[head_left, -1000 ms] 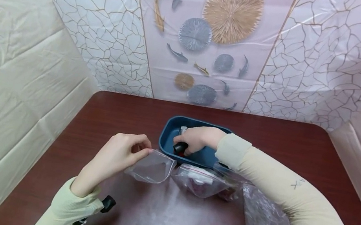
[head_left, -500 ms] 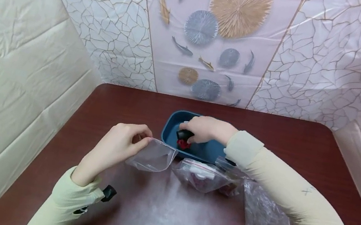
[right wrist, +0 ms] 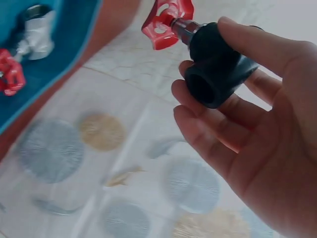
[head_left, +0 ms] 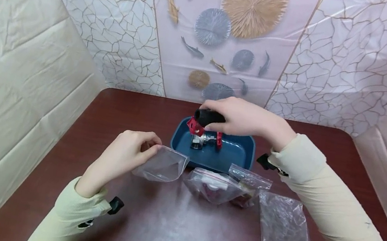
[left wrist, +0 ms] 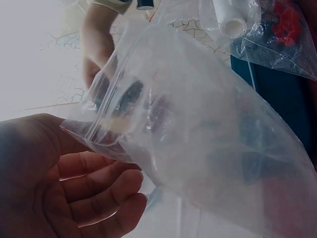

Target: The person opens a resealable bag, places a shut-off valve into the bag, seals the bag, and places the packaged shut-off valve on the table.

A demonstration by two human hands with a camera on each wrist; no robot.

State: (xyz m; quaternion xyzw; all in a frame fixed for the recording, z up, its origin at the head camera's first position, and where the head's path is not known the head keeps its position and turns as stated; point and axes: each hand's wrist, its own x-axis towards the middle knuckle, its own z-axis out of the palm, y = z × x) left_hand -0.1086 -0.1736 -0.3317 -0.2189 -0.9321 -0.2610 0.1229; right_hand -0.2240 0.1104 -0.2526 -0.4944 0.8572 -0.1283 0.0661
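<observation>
In the head view my left hand (head_left: 124, 156) pinches the edge of a clear zip bag (head_left: 162, 166). That bag spreads out wide in the left wrist view, its zip strip beside my thumb. My right hand (head_left: 244, 116) holds a black valve with a red handwheel (right wrist: 215, 64) above the blue tray (head_left: 225, 160). The right wrist view shows its open pipe end and the red wheel pointing away from my palm. Inside the tray lies a metal valve with a red handle (head_left: 203, 140).
Right of the left hand's bag, a filled zip bag (head_left: 214, 188) stands at the tray's front, with white and red parts inside. Another zip bag (head_left: 250, 183) with contents sits beside it. A flat clear bag (head_left: 286, 232) lies farther right on the brown table (head_left: 174, 236).
My right hand has lifted the black valve up out of the tray, uncovering the metal valve there. My left hand keeps its pinch on the bag, nearly unmoved.
</observation>
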